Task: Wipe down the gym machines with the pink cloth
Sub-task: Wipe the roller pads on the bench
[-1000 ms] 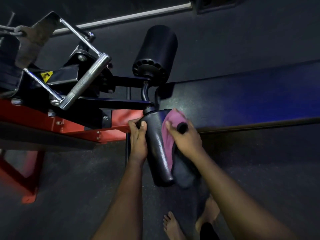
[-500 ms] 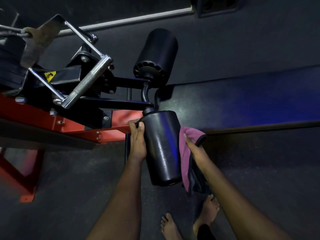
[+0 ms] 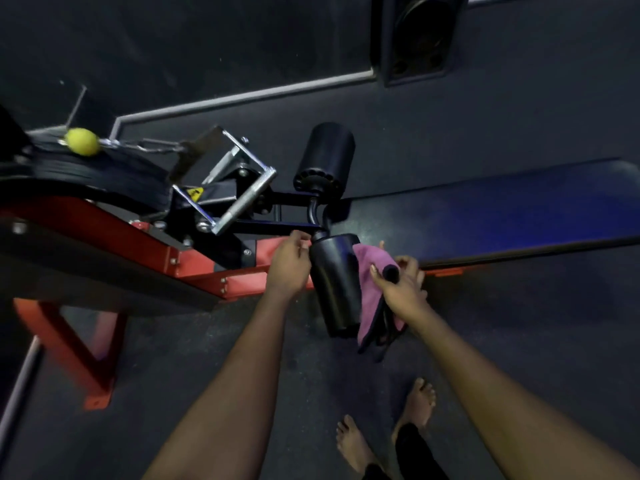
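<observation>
1. lower roller pad [image 3: 334, 289]: black, near frame centre, long axis running roughly 12 to 6 o'clock. it is fixed to a bent post at its 12 o'clock end.
2. left hand [image 3: 289, 263]: sits at the pad's 10 o'clock. fingers are curled onto the pad's top edge just beside the post, gripping there.
3. right hand [image 3: 401, 289]: at the pad's 3 o'clock. thumb and fingers are closed round the pink cloth [image 3: 370, 296], pinching a bunched fold with a dark edge.
4. cloth position: between my right hand and the pad's right flank, touching the pad. its loose end hangs toward 6 o'clock, past the pad's lower end.
5. hands are apart, with the pad between them.
6. upper roller pad [image 3: 327, 154]: at 12 o'clock of the lower one, on the same post, not touching it.
7. chrome handle [image 3: 244, 200]: at 10 o'clock of the pads, chained to a yellow ball [image 3: 82, 141] farther toward 9 o'clock.
8. red frame [image 3: 204, 270]: runs in from 9 o'clock and passes under my left hand.
9. bench [image 3: 502, 209]: dark, with a blue sheen, stretching off toward 3 o'clock.
10. my bare feet [image 3: 353, 441] stand on the dark floor [image 3: 173, 358] at 6 o'clock.
</observation>
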Demonstrator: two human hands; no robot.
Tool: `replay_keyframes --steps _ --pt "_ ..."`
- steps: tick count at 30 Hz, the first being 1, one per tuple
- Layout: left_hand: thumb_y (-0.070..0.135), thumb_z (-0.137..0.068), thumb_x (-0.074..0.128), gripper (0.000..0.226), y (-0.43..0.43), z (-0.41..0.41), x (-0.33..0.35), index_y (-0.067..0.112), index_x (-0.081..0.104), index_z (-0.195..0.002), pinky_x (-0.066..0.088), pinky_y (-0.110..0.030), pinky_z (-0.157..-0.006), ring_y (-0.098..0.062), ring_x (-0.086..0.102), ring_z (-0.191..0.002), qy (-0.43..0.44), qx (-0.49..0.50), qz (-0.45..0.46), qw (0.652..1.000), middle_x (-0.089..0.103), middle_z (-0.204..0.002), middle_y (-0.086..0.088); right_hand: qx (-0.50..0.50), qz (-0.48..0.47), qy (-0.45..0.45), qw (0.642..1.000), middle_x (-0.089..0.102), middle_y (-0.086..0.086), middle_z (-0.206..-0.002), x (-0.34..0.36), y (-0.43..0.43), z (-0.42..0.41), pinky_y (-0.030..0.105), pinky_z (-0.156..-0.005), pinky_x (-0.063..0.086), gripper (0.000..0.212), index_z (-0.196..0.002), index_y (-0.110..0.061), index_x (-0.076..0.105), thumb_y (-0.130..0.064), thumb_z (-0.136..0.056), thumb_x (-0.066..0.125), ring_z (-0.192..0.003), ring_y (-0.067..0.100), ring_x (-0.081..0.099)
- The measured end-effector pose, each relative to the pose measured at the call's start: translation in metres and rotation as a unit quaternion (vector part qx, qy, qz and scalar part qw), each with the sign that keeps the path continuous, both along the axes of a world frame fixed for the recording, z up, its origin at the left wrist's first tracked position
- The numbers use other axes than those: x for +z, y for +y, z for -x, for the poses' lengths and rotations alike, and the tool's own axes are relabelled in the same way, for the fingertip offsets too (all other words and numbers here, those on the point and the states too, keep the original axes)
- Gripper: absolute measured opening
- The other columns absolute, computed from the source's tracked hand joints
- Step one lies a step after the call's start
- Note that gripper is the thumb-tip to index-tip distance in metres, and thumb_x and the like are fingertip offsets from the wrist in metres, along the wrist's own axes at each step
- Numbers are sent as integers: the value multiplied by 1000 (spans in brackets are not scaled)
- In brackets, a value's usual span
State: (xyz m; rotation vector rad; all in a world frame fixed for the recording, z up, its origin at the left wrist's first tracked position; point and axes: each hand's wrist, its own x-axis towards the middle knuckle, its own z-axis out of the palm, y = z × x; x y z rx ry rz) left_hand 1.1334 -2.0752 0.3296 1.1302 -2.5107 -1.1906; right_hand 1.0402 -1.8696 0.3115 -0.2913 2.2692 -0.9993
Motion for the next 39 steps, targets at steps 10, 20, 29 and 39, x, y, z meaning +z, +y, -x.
replay_keyframes --steps 10,20,29,39 --pt "29 -70 62 64 72 38 159 29 59 -134 41 -29 -110 -13 56 -124 -15 -259 -58 964 61 -134 1 -50 233 25 971 72 1 -97 173 85 37 27 -81 55 11 -101 -13 63 -6 -94 70 -90 13 67" --pt "26 -91 73 28 201 155 244 17 57 -112 51 -34 -77 -26 62 -95 -83 -357 52 929 61 -107 -10 -41 289 56 955 77 7 -107 259 251 124 34 -89 57 15 -111 -14 71 -9 -98 67 -102 20 73" --pt "17 -102 50 11 372 274 299 17 53 -112 45 -30 -53 -35 65 -93 -10 -340 122 932 65 -104 -15 -120 265 154 944 78 2 -91 276 413 244 44 -85 57 10 -93 -15 75 -21 -87 81 -87 20 72" --pt "11 -97 50 10 455 421 288 17 55 -103 37 -29 -71 -24 57 -92 43 -236 84 967 65 -100 -8 -118 212 220 945 72 12 -82 279 482 384 38 -71 51 17 -83 -14 73 -26 -82 85 -74 15 63"
